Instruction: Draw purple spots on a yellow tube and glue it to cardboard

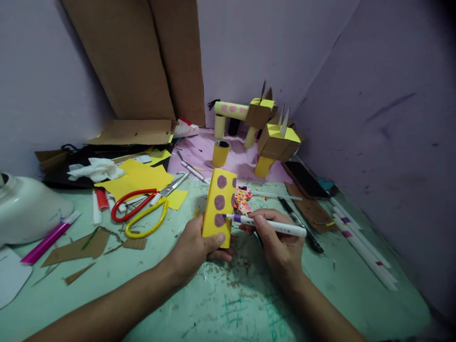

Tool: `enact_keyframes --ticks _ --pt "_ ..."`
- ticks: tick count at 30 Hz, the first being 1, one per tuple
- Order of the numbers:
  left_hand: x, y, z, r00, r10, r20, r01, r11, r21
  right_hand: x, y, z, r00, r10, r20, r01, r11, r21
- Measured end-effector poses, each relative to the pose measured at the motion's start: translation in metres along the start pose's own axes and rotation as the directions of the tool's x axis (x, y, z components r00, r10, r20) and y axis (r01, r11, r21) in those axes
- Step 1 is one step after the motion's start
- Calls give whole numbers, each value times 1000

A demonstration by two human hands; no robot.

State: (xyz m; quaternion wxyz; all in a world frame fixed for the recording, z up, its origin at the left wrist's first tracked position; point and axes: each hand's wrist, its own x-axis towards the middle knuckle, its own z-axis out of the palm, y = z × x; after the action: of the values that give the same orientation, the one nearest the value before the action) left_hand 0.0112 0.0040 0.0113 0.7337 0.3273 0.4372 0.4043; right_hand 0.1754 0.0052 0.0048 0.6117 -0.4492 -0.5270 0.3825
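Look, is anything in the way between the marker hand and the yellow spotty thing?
Nothing visible: the marker in the right hand reaches the lowest purple spot on the yellow piece. The left hand has its thumb below that spot.

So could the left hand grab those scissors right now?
Not straight away, I'd say: the left hand is busy holding the spotted yellow piece. With that put down, probably yes, as the scissors lie nearby and nothing seems to cover their handles.
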Motion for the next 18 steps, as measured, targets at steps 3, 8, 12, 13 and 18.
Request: enact_keyframes --ticks 3,8,12,13,18 --pt "0 0 0 1000 0 11 0 1000 -4 0 0 -1 1000 -7 18 7 1000 -12" --pt "0 0 0 1000 -3 8 3 1000 23 -1 1 1 1000 -13 2 13 1000 -25" --pt "-1 1 2 1000 3 -11 -2 1000 27 -1 1 1 999 -24 21 24 1000 -6" --pt "-1 2 2 1000 3 -11 -3 1000 26 -1 1 1 999 -27 35 28 999 -17" --pt "-1 2 2 1000 7 20 -7 1000 -7 -1 1 -2 998 -23 66 27 998 -61"
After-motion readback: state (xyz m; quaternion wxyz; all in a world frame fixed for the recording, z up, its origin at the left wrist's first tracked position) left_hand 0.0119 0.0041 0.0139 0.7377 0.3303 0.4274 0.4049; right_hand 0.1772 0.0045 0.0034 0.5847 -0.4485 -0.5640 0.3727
